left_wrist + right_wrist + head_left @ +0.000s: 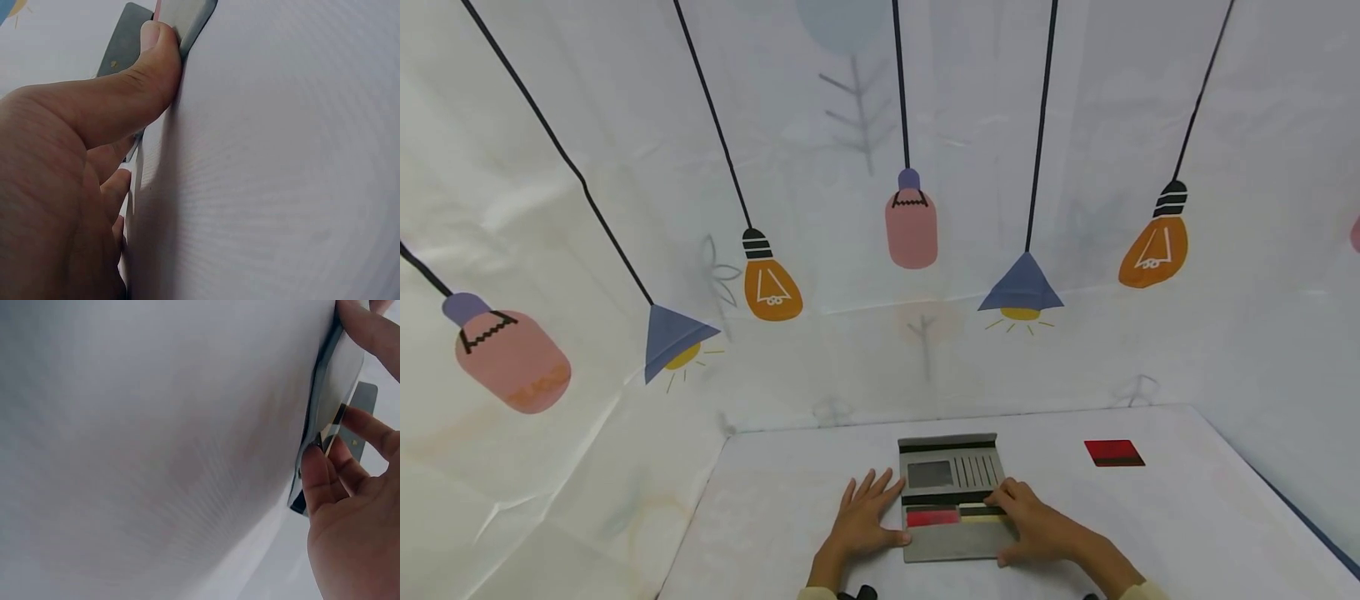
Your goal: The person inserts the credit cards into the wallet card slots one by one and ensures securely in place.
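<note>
A grey bifold card wallet (951, 546) lies unfolded on the white table. In its lower half, a red card (932, 517) sits at the left and a cream card with a black strip (981, 511) at the right. My left hand (867, 515) spreads along the wallet's left side, with thumb and a fingertip at its edge. My right hand (1037, 525) holds the cream card's upper right corner between curled fingers, its thumb at the wallet's lower right. In the right wrist view, those fingers (356, 419) bend around the card's corner, which they partly hide.
Another red card (1115, 452) with a dark strip lies apart on the table (1180, 517) to the right. The wallet's upper half has a clear window (929, 474) and a slotted panel. A white sheet (865, 358) printed with hanging lamps rises behind and beside the table.
</note>
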